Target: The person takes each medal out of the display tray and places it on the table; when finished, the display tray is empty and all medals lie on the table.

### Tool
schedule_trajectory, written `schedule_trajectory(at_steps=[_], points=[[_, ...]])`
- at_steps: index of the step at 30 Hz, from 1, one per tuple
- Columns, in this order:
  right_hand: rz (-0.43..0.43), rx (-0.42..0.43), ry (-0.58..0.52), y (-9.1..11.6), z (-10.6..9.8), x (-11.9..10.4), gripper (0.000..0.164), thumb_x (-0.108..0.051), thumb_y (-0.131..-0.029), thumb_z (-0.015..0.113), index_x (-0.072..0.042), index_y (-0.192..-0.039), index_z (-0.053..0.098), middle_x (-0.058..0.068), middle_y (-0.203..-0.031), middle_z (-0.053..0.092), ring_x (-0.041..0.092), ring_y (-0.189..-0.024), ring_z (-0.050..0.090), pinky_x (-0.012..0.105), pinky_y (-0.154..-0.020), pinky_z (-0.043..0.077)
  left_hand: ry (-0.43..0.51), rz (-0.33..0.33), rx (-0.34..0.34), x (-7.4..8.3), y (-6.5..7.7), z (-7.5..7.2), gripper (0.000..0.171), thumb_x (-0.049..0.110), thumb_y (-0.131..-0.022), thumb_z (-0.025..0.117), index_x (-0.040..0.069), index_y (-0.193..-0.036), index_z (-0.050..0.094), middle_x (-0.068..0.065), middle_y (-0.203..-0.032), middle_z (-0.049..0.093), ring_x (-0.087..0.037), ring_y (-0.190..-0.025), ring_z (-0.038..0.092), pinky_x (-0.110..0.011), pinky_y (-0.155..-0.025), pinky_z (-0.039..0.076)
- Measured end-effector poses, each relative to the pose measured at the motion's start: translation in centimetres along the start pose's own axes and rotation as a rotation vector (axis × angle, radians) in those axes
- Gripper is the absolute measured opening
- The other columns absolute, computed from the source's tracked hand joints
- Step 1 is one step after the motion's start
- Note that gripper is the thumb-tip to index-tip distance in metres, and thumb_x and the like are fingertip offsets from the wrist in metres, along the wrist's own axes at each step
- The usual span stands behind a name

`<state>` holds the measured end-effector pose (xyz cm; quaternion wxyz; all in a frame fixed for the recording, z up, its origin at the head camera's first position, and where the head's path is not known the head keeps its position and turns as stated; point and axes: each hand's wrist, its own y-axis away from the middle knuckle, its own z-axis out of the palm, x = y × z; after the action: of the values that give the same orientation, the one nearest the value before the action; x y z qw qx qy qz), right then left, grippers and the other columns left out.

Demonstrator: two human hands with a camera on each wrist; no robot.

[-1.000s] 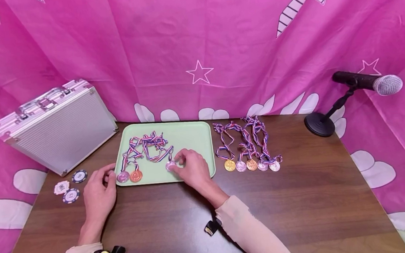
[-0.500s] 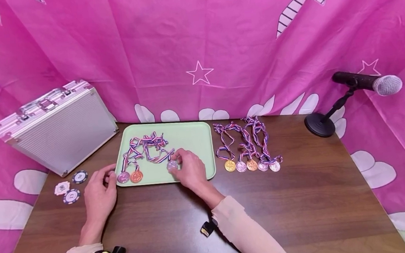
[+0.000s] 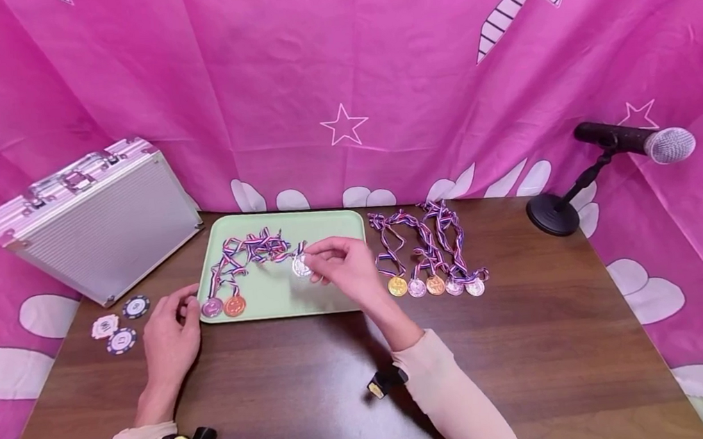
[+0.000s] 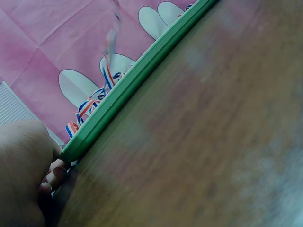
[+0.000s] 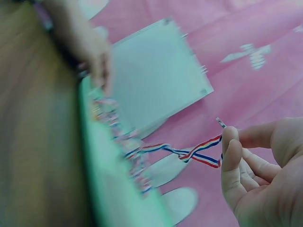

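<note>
Over the green tray [image 3: 333, 301] my right hand [image 3: 349, 268] pinches a silver-coloured medal [image 3: 300, 265] between thumb and fingers. The medal's striped red, white and blue ribbon [image 5: 199, 153] stretches from the fingertips down to the ribbons on the tray. At the tray's near left corner my left hand [image 3: 173, 333] grips the rim with curled fingers, some of them seen low beside the corner in the left wrist view. Inside the tray near that hand lie a purplish medal [image 3: 211, 307] and a bronze-coloured medal [image 3: 234, 306], ribbons tangled behind them.
Right of the tray, several medals [image 3: 435, 285] lie in a row with their ribbons spread behind. A silver case [image 3: 107, 227] stands at the back left, three poker chips [image 3: 121, 341] before it. A microphone [image 3: 633, 139] on a stand occupies the back right.
My right hand has lifted the silver-coloured medal up off the tray, and its ribbon has been drawn up too. The left hand has stayed at the tray corner.
</note>
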<state>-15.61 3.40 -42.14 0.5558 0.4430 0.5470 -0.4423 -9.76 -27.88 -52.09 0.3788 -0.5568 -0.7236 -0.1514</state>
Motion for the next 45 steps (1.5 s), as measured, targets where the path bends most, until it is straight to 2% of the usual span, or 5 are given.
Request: schedule_trajectory(at_steps=[11, 22, 33, 38, 45], points=[[-0.170, 0.030, -0.166, 1.4, -3.0, -7.1, 0.018, 0.004, -0.099, 0.074, 0.011, -0.116, 0.077, 0.000, -0.086, 0.078, 0.010, -0.066, 0.072, 0.024, -0.062, 0.055, -0.001, 0.007, 0.000, -0.2, 0.0, 0.1, 0.034, 0.016, -0.113, 0.057, 0.004, -0.140, 0.074, -0.016, -0.110, 0.064, -0.024, -0.091, 0.051, -0.034, -0.076, 0.034], [-0.233, 0.056, -0.398, 3.1, -6.7, -10.6, 0.035, 0.013, -0.102, 0.061, -0.015, -0.100, 0.082, 0.003, -0.087, 0.075, 0.010, -0.066, 0.067, 0.019, -0.061, 0.052, -0.009, 0.004, -0.008, -0.3, 0.1, 0.1, 0.036, 0.017, -0.113, 0.056, 0.003, -0.141, 0.073, -0.016, -0.111, 0.064, -0.025, -0.093, 0.051, -0.035, -0.077, 0.034], [-0.420, 0.455, -0.449, 1.9, -17.2, -13.7, 0.016, 0.014, -0.102, 0.068, 0.002, -0.098, 0.079, 0.010, -0.083, 0.074, 0.015, -0.062, 0.068, 0.021, -0.057, 0.054, -0.013, 0.010, 0.006, -0.2, 0.0, 0.3, 0.034, 0.016, -0.113, 0.056, 0.003, -0.140, 0.074, -0.016, -0.110, 0.065, -0.024, -0.092, 0.052, -0.034, -0.076, 0.034], [-0.431, 0.609, -0.485, 1.1, -21.4, -12.7, 0.008, 0.012, -0.099, 0.073, 0.005, -0.096, 0.076, 0.011, -0.080, 0.072, 0.016, -0.058, 0.067, 0.020, -0.052, 0.050, -0.012, 0.014, 0.005, -0.1, -0.1, 0.3, 0.035, 0.016, -0.113, 0.057, 0.003, -0.139, 0.074, -0.017, -0.111, 0.065, -0.025, -0.093, 0.053, -0.035, -0.077, 0.034], [-0.190, 0.654, -0.400, 2.4, -24.5, -5.1, 0.015, 0.010, -0.101, 0.071, -0.001, -0.095, 0.079, 0.007, -0.087, 0.074, 0.013, -0.063, 0.068, 0.019, -0.056, 0.053, -0.008, 0.014, 0.014, -0.1, -0.1, 0.2, 0.034, 0.016, -0.112, 0.057, 0.003, -0.139, 0.074, -0.017, -0.112, 0.066, -0.025, -0.092, 0.053, -0.033, -0.076, 0.035]])
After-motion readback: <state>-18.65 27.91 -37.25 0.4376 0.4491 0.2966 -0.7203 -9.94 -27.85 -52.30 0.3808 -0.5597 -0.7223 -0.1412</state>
